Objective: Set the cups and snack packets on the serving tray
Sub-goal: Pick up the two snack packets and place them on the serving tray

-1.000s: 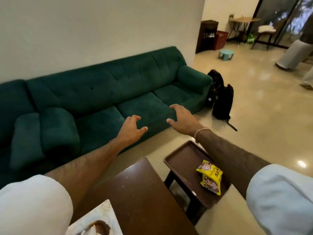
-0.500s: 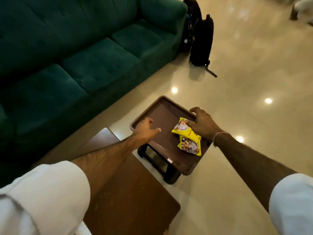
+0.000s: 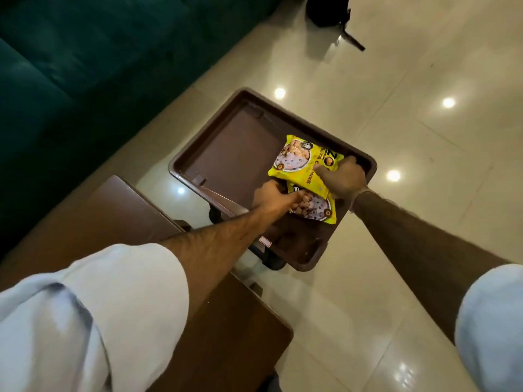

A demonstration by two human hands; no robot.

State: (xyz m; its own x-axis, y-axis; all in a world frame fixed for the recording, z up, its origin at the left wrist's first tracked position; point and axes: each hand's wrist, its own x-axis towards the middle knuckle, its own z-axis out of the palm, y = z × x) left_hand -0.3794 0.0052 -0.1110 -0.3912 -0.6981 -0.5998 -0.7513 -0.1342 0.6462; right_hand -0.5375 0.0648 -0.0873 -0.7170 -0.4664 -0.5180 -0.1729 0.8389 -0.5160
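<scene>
A dark brown serving tray (image 3: 232, 154) rests on a small black stand over the floor. Two yellow snack packets lie on its right half. My right hand (image 3: 343, 178) grips the upper packet (image 3: 297, 159) at its right edge. My left hand (image 3: 273, 198) closes on the left edge of the lower packet (image 3: 314, 207), which is partly tucked under the upper one. No cups are in view.
A brown wooden table (image 3: 119, 210) stands just left of and below the tray. A dark green sofa (image 3: 85, 66) fills the upper left. A black bag (image 3: 328, 9) sits on the glossy tiled floor (image 3: 424, 137) at the top.
The view has dropped from the sofa to the tray. Both hands came down onto the tray; the right one took the upper packet, then the left reached the lower one.
</scene>
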